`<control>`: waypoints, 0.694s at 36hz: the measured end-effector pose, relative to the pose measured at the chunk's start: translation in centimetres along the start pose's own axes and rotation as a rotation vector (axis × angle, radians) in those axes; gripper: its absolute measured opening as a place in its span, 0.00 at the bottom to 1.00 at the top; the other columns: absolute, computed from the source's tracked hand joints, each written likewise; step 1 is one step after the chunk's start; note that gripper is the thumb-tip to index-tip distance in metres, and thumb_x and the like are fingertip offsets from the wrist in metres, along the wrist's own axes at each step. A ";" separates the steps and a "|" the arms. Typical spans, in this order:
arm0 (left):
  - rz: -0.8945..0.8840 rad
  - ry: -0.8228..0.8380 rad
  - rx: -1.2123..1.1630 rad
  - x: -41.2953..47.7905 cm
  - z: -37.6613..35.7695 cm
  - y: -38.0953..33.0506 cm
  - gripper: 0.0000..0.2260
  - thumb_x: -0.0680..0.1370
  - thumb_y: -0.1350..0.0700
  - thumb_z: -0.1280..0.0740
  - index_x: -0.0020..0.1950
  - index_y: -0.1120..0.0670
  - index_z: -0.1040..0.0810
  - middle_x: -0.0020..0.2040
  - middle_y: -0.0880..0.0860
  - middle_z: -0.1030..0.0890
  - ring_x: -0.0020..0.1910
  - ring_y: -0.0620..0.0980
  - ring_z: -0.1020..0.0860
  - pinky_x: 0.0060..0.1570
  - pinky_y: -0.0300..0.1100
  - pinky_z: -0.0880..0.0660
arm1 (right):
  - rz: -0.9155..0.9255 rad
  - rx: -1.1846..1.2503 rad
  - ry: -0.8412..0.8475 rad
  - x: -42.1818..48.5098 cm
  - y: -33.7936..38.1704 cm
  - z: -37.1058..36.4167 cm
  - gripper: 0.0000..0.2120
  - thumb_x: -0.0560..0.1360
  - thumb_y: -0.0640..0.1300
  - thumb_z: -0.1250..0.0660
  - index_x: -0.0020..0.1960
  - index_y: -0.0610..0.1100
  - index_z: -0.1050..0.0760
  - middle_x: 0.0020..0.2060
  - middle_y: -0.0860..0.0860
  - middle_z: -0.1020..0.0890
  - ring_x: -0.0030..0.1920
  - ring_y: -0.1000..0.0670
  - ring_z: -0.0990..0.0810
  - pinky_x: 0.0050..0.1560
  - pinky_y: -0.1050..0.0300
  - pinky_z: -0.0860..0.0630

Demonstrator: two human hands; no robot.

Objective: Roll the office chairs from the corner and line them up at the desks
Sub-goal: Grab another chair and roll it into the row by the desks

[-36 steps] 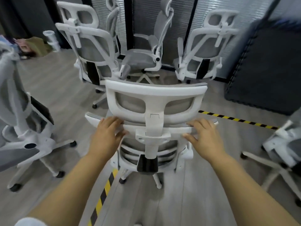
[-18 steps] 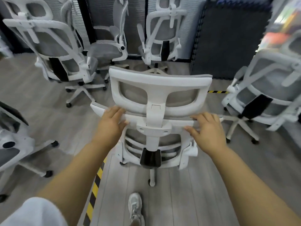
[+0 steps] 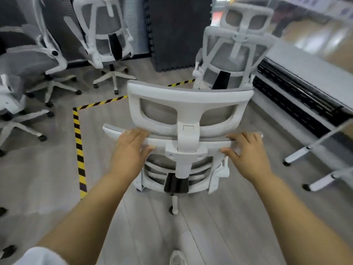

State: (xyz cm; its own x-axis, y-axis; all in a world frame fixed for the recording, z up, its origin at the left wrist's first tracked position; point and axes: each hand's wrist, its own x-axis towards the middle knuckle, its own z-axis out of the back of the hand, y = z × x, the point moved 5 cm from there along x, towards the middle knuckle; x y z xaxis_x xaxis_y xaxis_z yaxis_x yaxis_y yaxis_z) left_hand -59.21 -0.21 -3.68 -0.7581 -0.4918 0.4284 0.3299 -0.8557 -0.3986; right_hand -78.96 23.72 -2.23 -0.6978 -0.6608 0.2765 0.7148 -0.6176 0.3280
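— What do we see, from the biggest thing to the smallest?

— First the grey plank floor [image 3: 47, 169]. At the right side is a long white bench [image 3: 309, 73]. A second chair [image 3: 236, 44] stands just beside it, with its back to us. The other chairs [image 3: 114, 44] stand at the left, near the dark wall.

— And where is the one we roll?

— Our chair [image 3: 188, 104] stands upright in the middle of the floor, back toward us, near the second chair and apart from the bench. Yellow-black tape [image 3: 77, 134] lies on the floor at its left.

— How do we hold it?

— Both our forearms reach forward, almost straight. Our left hand [image 3: 129, 152] grips the top edge of the backrest, left of the headrest post: the fingers curl over the edge and the thumb lies on the rear. Our right hand [image 3: 246, 155] grips the same edge at the right. Below, the tip of one shoe [image 3: 178, 258] shows.
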 end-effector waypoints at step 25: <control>-0.267 0.176 -0.168 4.6 -12.2 -19.1 0.22 0.74 0.43 0.41 0.57 0.59 0.23 0.55 0.57 0.22 0.54 0.55 0.28 0.61 0.54 0.32 | -0.402 -0.018 0.009 -8.1 -18.7 10.5 0.22 0.71 0.57 0.31 0.62 0.49 0.26 0.57 0.52 0.26 0.61 0.46 0.38 0.58 0.56 0.36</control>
State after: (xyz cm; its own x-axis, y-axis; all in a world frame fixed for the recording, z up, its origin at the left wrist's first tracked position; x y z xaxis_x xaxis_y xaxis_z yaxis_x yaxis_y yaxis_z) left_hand -75.85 15.80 -3.96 -0.8953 -0.2068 0.3947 0.0212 -0.9046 -0.4258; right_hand -87.16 45.04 -1.14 -0.9217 -0.3686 0.1209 0.3855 -0.8350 0.3927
